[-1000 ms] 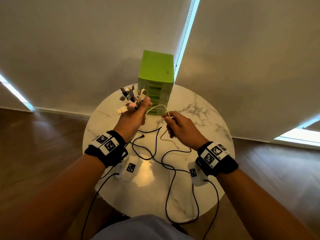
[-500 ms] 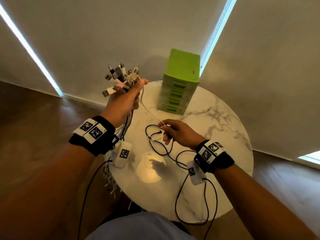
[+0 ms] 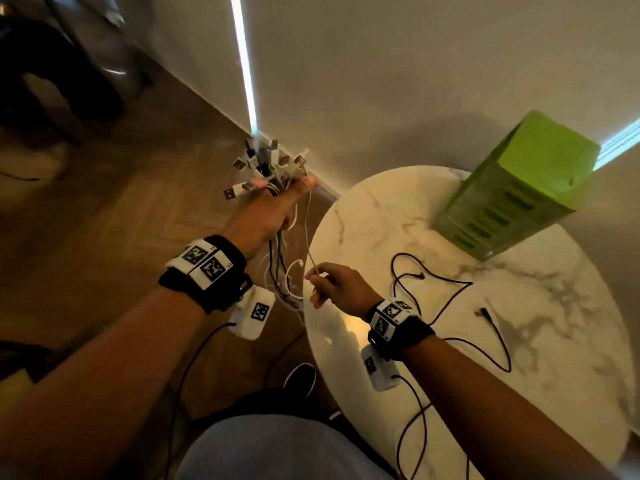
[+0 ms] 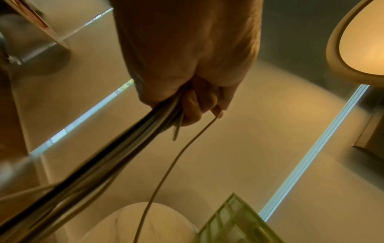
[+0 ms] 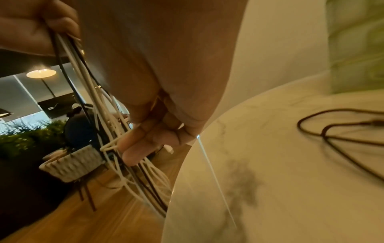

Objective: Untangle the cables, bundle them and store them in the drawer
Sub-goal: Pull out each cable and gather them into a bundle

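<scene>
My left hand [image 3: 270, 209] grips a bunch of white and black cables [image 3: 280, 271] out past the table's left edge. Their plug ends [image 3: 266, 164] fan out above the fist and the cords hang down toward the floor. The left wrist view shows the fingers [image 4: 193, 105] curled round the cords [image 4: 116, 148]. My right hand [image 3: 329, 285] pinches one thin white cable [image 3: 308, 230] that runs up to the left hand; the same cable [image 5: 216, 180] shows below the fingers [image 5: 149, 139] in the right wrist view. A black cable [image 3: 450, 285] lies loose on the table.
The round white marble table [image 3: 519, 358] stands at the right, with a green drawer tower [image 3: 519, 188] at its far edge, drawers shut. Wooden floor [image 3: 121, 220] lies to the left. The wrist cameras' black leads trail down from both arms.
The left hand has swung the bunch leftward off the table and out over the floor. The right hand followed to the table's left edge, still pinching the white cable.
</scene>
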Available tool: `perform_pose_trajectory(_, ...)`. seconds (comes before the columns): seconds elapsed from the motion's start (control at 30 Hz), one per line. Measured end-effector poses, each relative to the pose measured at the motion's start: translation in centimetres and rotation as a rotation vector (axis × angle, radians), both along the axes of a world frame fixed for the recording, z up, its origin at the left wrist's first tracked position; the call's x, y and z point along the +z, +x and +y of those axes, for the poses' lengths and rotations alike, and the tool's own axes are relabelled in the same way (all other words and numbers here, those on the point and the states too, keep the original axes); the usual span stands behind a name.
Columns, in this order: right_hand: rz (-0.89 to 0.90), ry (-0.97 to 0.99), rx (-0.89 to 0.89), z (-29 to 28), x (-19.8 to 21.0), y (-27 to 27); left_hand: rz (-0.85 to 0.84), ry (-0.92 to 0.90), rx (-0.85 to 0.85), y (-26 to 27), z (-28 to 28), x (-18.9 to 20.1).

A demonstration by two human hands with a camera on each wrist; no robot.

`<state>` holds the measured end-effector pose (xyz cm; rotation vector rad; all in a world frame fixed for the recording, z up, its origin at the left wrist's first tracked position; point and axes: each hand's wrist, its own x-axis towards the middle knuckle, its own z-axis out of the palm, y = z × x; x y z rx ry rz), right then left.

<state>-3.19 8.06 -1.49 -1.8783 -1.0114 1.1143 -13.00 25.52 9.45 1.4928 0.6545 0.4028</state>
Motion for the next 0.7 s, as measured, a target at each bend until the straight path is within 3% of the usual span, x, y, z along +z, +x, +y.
perform_pose_trajectory(0.13,-0.071,-0.064,0.057,1.4,-2.6,-1.4,0.180,0.097,0.017,-2.3,0.7,-1.3)
perform_pose_trajectory(0.2,-0.218,-0.127,0.101,2.1,-3.5,-1.4,0.238,0.106,0.051,-3.1,0.8,-1.7)
perform_pose_trajectory(0.3,-0.363,0.007,0.074,3.8,-2.7,-1.4,0.331,0.152,0.023,-3.8,1.1,-2.7)
perform_pose_trajectory(0.37,-0.284,0.169,0.019,5.6,-0.5,-1.8,0.374,0.127,0.000,-4.2,1.2,-3.3)
perform_pose_trajectory(0.5,-0.160,0.294,0.042,8.1,2.8,-2.5,0.377,0.127,-0.029,-4.5,1.8,-3.2)
perform_pose_trajectory(0.7,0.067,0.210,-0.168,8.5,1.0,-2.4,0.387,0.198,0.036,-4.8,3.5,-1.7)
